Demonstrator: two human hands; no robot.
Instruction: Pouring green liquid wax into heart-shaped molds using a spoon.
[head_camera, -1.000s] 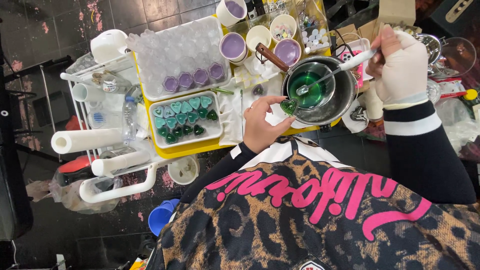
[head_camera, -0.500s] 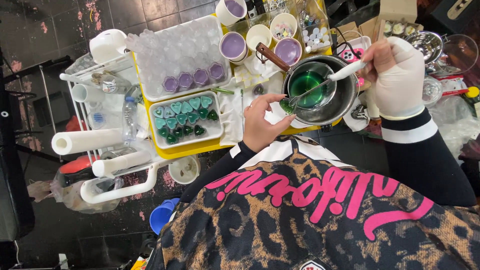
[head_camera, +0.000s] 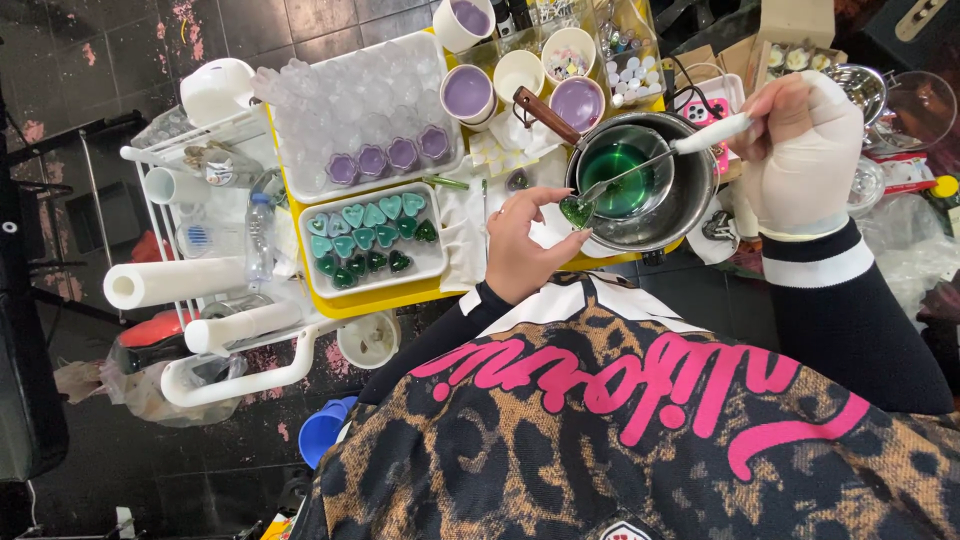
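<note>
My left hand (head_camera: 522, 248) pinches a small green heart mould (head_camera: 576, 211) by its rim; it looks light, thin and spillable. My right hand (head_camera: 800, 160), fingers closed on the spoon (head_camera: 650, 160), reaches over the pot (head_camera: 690, 205).

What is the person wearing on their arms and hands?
Both arms have long black sleeves. The right sleeve has a white band near the wrist. The right hand is wrapped in a pale, cream-coloured glove or bandage that leaves the fingers free. The left hand is bare, with long nails. The top is leopard print with curly pink lettering.
</note>
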